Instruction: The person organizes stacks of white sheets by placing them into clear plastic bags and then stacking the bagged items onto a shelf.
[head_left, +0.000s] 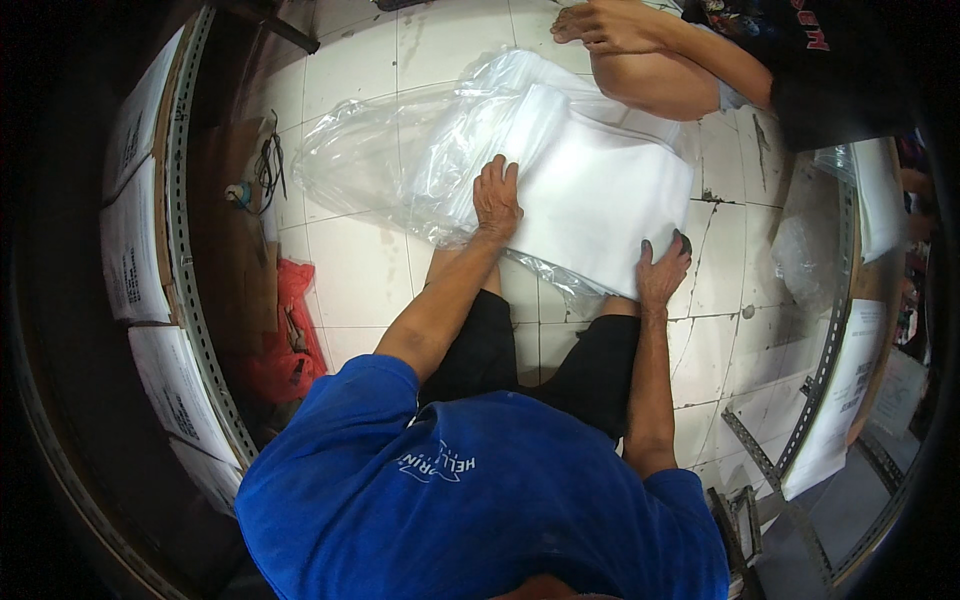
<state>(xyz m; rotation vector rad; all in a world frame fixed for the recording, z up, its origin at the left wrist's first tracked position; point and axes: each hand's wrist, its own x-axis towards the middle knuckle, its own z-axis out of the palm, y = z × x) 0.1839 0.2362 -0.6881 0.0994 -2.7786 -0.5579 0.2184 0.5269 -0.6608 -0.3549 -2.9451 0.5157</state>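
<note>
So I'm down on a pale tiled floor (350, 265), a bit grubby with cracks on the right side. Metal racks with punched holes run along both sides of me; the left rack (182, 200) has white packs (130, 235) on it. Near its foot there's a red plastic bag (293, 345) and a dark cord (268, 172). Another person's bent leg (655, 88) is just past the far right of my work.

The white stack (600, 190) lies on the floor right in front of my knees, with a clear plastic bag (365, 150) spread to its left and partly around it. My left hand (497, 203) is palm down at the stack's left side, fingers a little bent; can't tell if they're pinching anything. My right hand (663, 272) is at the near right corner, thumb and fingers spread apart.
</note>
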